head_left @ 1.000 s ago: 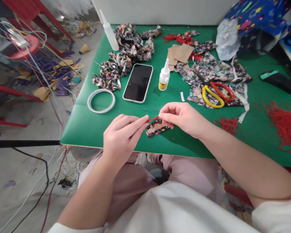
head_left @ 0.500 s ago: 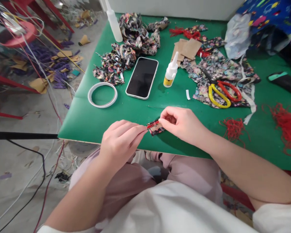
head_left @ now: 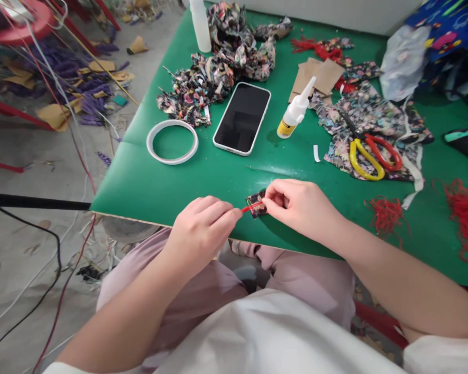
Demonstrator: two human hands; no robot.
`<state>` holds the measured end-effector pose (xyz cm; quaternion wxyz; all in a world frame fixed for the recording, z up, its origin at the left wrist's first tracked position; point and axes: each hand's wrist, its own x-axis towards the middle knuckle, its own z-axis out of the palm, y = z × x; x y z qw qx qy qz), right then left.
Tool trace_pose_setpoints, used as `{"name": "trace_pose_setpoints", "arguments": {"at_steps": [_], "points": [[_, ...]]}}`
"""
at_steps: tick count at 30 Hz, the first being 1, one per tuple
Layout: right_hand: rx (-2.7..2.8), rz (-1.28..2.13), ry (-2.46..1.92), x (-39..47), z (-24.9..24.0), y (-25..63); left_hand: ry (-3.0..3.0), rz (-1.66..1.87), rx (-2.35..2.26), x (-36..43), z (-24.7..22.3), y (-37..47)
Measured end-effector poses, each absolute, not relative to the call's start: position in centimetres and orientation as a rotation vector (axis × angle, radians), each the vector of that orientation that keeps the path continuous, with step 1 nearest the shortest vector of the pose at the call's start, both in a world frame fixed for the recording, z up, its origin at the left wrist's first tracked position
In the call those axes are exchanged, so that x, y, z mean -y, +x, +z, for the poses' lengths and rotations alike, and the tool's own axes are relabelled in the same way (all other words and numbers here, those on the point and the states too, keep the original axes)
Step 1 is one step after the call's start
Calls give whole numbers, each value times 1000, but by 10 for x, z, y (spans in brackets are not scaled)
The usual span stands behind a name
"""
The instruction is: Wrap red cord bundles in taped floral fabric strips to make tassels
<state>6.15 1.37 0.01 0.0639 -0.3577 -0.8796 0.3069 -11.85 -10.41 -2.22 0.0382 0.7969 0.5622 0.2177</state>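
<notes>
Partly hidden floral patch (head_left: 253,198), red cord (head_left: 250,207) between hands (head_left: 203,228) (head_left: 302,208); ends covered

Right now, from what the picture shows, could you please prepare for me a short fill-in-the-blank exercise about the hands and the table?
1. The strand running between the left hand and the right hand is coloured ____.
2. The phone lies ____ the white ring and the yellow-labelled bottle.
3. The scissors have one red handle and one ____ handle.
4. The tabletop is ____.

Missing words: red; between; yellow; green.
</notes>
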Motion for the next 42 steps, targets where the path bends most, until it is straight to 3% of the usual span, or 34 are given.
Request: {"name": "trace_pose_setpoints", "arguments": {"at_steps": [42], "points": [[2828, 661, -1154, -11, 2, 55, 2398, 528, -1881, 98, -12, -123]]}}
